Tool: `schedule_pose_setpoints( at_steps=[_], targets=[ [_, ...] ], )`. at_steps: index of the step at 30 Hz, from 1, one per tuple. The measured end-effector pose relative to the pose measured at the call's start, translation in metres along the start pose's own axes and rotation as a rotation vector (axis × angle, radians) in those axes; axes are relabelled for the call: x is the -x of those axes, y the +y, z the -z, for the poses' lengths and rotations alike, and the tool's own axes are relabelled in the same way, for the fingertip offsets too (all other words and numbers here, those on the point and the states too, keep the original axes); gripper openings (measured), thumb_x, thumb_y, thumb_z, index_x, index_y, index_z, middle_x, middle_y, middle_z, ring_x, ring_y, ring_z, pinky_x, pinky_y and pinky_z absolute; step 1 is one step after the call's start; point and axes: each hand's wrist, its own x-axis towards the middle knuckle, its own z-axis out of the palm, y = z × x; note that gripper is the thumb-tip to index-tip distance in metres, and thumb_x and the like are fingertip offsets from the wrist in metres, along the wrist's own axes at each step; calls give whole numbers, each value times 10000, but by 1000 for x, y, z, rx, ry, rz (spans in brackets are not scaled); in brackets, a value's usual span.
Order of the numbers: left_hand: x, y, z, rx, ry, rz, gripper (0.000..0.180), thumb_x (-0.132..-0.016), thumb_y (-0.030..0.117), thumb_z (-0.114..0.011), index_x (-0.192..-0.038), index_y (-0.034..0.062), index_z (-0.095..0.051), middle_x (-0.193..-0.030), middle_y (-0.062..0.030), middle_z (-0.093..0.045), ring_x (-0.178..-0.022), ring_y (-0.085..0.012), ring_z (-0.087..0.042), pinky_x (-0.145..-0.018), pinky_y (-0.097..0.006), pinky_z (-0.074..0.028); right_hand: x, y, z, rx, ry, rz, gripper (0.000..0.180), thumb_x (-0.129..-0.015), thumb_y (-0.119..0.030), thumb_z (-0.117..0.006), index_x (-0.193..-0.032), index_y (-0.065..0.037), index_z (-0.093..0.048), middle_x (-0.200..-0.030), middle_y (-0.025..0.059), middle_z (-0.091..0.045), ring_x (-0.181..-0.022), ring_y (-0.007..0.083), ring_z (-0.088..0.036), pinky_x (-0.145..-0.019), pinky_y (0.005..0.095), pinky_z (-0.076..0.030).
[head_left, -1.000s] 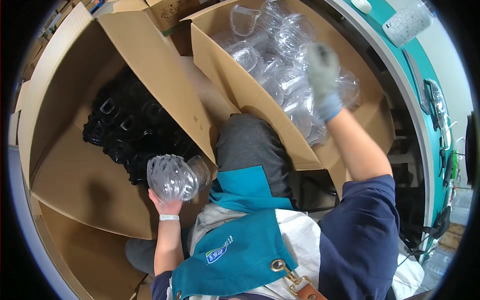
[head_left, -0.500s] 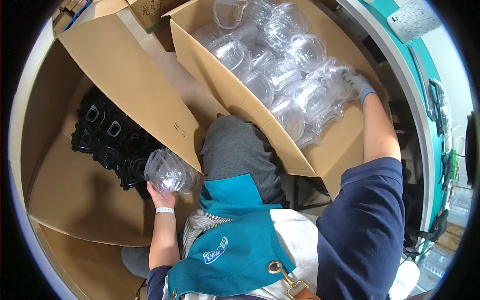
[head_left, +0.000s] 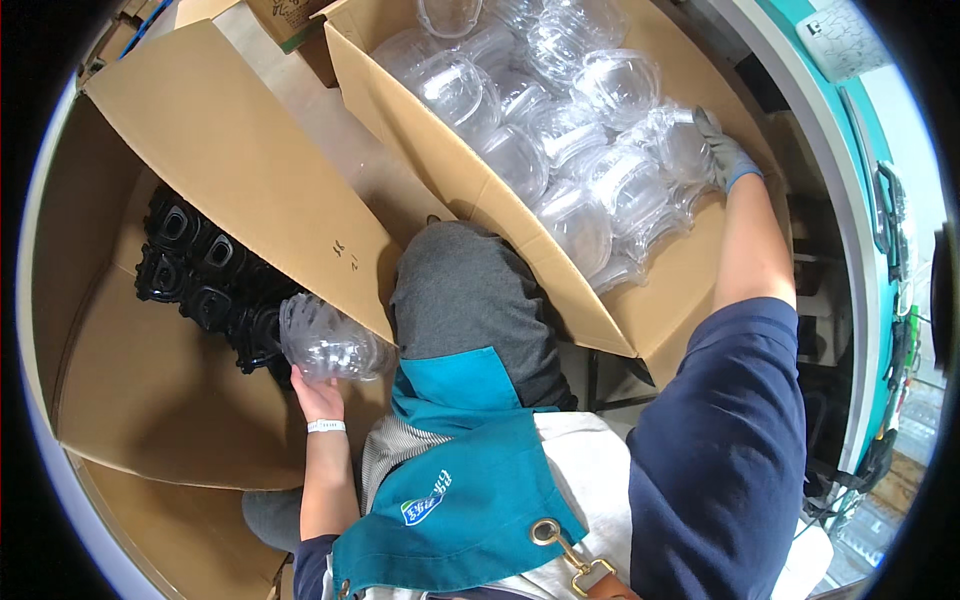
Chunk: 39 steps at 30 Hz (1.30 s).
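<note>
My bare left hand, with a white band at the wrist, grips the lower side of a nested stack of clear plastic lids; some fingers are hidden behind it. This stack is held over the left cardboard box, right beside several black moulded plastic parts. My right hand wears a pale grey glove and reaches into the other cardboard box. Its fingers close round the right end of another stack of clear lids at the edge of the heap. Many more clear lids lie jumbled there.
The left box has a tall flap standing between it and my knee. The right box's near wall runs past the knee. A teal-topped bench curves along the right, carrying a patterned white object.
My right hand has shifted slightly and now wraps the end of the stack, its fingers bent. My left hand still holds its lids, tilted a little. The whole view has shifted slightly.
</note>
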Motion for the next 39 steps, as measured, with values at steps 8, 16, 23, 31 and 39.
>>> schedule_pose_setpoints(
  at_steps=[8, 16, 23, 31, 39],
  targets=[
    [-29, 13, 29, 57, 89, 118, 523, -881, 462, -547, -1269, 118, -482, -1224, -61, -506, -1102, -237, -504, -989, -387, -403, 36, -30, -10, -421, -162, 85, 497, -897, -369, -588, -1269, -44, -545, -1216, 117, -584, -1084, 257, -563, -947, 373, -445],
    [11, 40, -23, -281, 268, -277, 576, -885, 351, -557, -1351, 63, -378, -1428, -111, -370, -1335, -252, -324, -1097, -367, -224, 117, -71, -51, -772, -305, 155, 465, -926, -343, -554, -1286, -49, -527, -1245, 124, -565, -1115, 265, -547, -973, 383, -428],
    [171, 91, -131, -190, -711, -464, 936, -742, 606, -691, -1374, 5, -351, -1389, -138, -417, -1314, -269, -380, -1097, -409, -272, 357, -49, -266, -124, -758, 458, 610, -934, -383, -568, -1372, -5, -376, -1239, 109, -538, -1115, 164, -522, -966, 331, -430],
    [119, 89, -73, 88, -312, -78, 460, -972, 394, -421, -1257, 40, -491, -1173, -86, -582, -1086, -250, -562, -900, -437, -479, 392, 14, -332, -26, -992, 192, 744, -819, -198, -740, -1389, 8, -308, -1217, 129, -525, -1161, 194, -485, -997, 307, -392],
    [12, 20, -9, 356, -7, 114, 715, -944, 544, -384, -1418, 16, -293, -1448, -113, -373, -1305, -319, -398, -1087, -519, -306, 242, -33, -225, 309, 17, 467, 884, -794, -506, -679, -1402, 32, -330, -1240, 195, -549, -1055, 241, -566, -914, 352, -458]
  ],
)
